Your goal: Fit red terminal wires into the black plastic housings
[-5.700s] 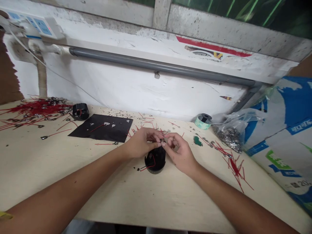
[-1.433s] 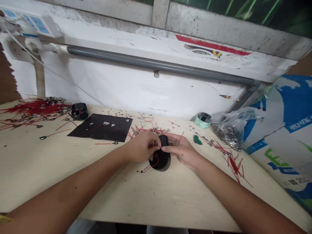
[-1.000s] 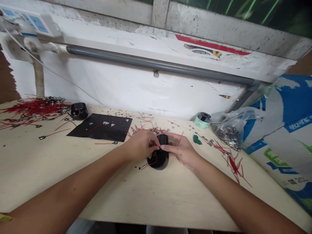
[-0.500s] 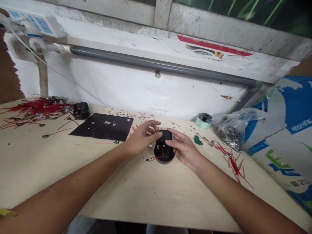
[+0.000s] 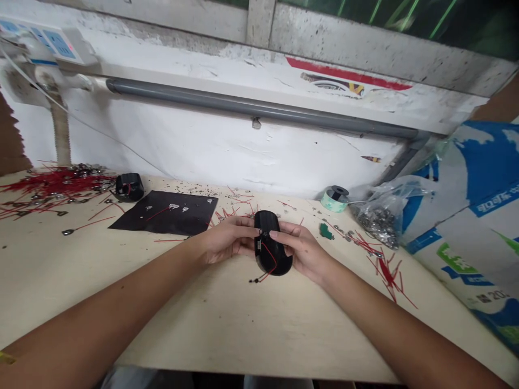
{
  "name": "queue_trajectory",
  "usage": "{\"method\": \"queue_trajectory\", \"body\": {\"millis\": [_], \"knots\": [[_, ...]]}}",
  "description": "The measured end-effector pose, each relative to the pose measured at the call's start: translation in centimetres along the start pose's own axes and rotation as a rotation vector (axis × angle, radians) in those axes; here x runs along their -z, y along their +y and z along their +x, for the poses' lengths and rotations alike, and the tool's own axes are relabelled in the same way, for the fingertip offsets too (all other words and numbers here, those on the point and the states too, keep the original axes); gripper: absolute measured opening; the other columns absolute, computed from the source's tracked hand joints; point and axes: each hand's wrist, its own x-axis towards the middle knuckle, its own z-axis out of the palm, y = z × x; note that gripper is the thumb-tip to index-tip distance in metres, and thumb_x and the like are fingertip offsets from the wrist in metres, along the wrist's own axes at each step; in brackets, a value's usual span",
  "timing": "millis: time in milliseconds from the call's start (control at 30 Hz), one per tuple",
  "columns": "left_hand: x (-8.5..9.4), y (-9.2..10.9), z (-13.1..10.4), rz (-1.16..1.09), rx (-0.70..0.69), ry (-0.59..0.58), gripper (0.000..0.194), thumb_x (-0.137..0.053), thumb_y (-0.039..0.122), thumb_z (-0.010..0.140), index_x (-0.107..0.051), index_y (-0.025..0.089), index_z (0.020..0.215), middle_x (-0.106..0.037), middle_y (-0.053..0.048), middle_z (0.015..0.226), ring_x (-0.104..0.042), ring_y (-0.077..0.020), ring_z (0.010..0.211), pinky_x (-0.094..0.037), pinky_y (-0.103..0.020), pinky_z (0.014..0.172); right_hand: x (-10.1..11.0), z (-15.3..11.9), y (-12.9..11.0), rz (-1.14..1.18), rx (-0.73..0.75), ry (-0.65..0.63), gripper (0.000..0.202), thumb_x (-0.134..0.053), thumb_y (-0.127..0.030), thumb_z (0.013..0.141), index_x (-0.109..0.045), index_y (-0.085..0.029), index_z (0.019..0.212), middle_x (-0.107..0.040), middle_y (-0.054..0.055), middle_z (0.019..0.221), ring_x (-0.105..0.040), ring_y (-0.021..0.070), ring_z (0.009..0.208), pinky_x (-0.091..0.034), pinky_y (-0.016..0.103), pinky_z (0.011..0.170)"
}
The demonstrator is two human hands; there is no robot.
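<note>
A black rounded housing is held between my two hands above the table, near the middle of the view. Red and dark wires hang from its lower end, with small dark tips at its lower left. My left hand grips its left side, thumb on the upper face and fingers behind. My right hand grips the right side, its thumb lying on the front near the middle. The fingers behind the housing are partly hidden.
At the left lie a heap of red wires, a second black housing and a black sheet. To the right are a tape spool, a green piece, a plastic bag of metal parts and more red wires.
My left hand has come down from above the housing and closed on its left side. The housing is turned slightly, and the camera view has shifted a little.
</note>
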Motion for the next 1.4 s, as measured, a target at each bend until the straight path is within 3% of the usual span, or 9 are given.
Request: {"method": "queue_trajectory", "body": {"millis": [167, 333, 600, 1033, 1200, 1400], "knots": [[0.2, 0.0, -0.1, 0.029, -0.007, -0.095, 0.03, -0.079, 0.022, 0.078, -0.07, 0.011, 0.105, -0.073, -0.011, 0.098, -0.07, -0.0173, 0.084, -0.058, -0.033, 0.079, -0.1, -0.1, -0.1, 0.024, -0.013, 0.008, 0.04, -0.088, -0.027, 0.062, -0.076, -0.017, 0.098, -0.078, 0.008, 0.097, -0.073, 0.0187, 0.082, -0.059, 0.03, 0.076], [0.3, -0.1, -0.3, 0.056, -0.015, -0.119, 0.031, -0.08, 0.018, 0.076, -0.071, 0.012, 0.105, -0.073, -0.011, 0.102, -0.07, -0.0155, 0.084, -0.058, -0.03, 0.077, 0.0, -0.2, 0.1, 0.028, -0.016, 0.017, 0.041, -0.09, -0.026, 0.058, -0.077, -0.017, 0.096, -0.078, 0.008, 0.096, -0.073, 0.02, 0.082, -0.059, 0.034, 0.078], [0.0, -0.4, -0.1, 0.05, -0.037, -0.102, 0.023, -0.078, 0.016, 0.076, -0.071, 0.011, 0.097, -0.071, -0.009, 0.096, -0.068, -0.0143, 0.08, -0.056, -0.025, 0.069, 0.0, 0.0, 0.5, -0.007, 0.031, 0.018, 0.042, -0.09, -0.027, 0.058, -0.077, -0.017, 0.097, -0.078, 0.009, 0.099, -0.073, 0.0195, 0.084, -0.059, 0.032, 0.078], [-1.5, 0.0, -0.4, 0.082, -0.07, -0.019, 0.021, -0.081, 0.02, 0.071, -0.068, 0.011, 0.085, -0.067, -0.004, 0.077, -0.066, -0.0142, 0.074, -0.053, -0.03, 0.074, -0.8, -0.3, -0.3, -0.018, 0.035, 0.044, 0.032, -0.09, -0.027, 0.057, -0.077, -0.018, 0.085, -0.077, 0.005, 0.08, -0.069, 0.0154, 0.065, -0.054, 0.026, 0.059], [-1.3, -0.1, -0.4, 0.084, -0.063, -0.031, 0.021, -0.08, 0.021, 0.072, -0.069, 0.011, 0.087, -0.069, -0.006, 0.081, -0.068, -0.0165, 0.079, -0.054, -0.032, 0.078, -0.8, -0.3, -0.1, -0.021, 0.031, 0.048, 0.033, -0.089, -0.028, 0.057, -0.077, -0.017, 0.086, -0.076, 0.004, 0.079, -0.068, 0.0153, 0.065, -0.054, 0.025, 0.058], [-0.9, 0.0, -0.3, 0.013, -0.1, -0.03, 0.026, -0.077, 0.021, 0.076, -0.069, 0.014, 0.099, -0.069, -0.008, 0.095, -0.066, -0.0152, 0.082, -0.054, -0.029, 0.079, 0.1, 0.0, 0.3, 0.077, 0.012, 0.007, 0.029, -0.086, -0.031, 0.067, -0.076, -0.016, 0.09, -0.075, 0.005, 0.082, -0.067, 0.0136, 0.065, -0.056, 0.025, 0.06]]}}
